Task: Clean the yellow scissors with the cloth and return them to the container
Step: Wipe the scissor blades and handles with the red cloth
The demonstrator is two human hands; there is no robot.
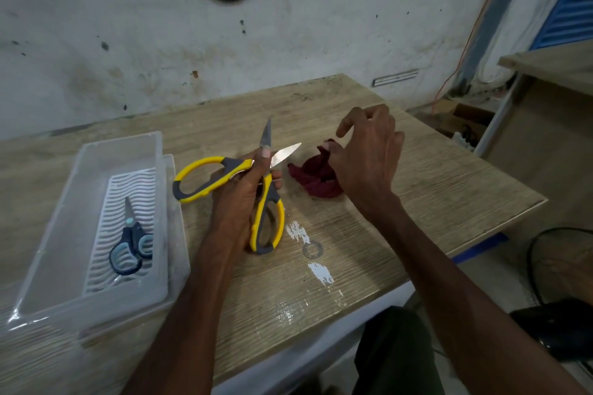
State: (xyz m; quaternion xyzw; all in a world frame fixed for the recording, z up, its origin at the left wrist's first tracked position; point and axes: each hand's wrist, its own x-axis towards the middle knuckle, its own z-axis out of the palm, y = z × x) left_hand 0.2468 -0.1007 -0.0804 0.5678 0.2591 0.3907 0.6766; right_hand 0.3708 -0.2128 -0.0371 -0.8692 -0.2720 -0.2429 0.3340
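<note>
Left hand [244,189] grips open yellow scissors [224,176]; right hand [365,154] pinches cloth [316,178].

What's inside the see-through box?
A small pair of blue scissors lies on a white ribbed tray inside the clear container. Whatever is under that tray is covered, so I cannot tell.

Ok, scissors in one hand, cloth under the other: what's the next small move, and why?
Probably lift the cloth to the blades. The left hand grips the yellow scissors at the pivot, blades spread; the right hand pinches the cloth, which lies on the table, not yet touching the steel.
</note>
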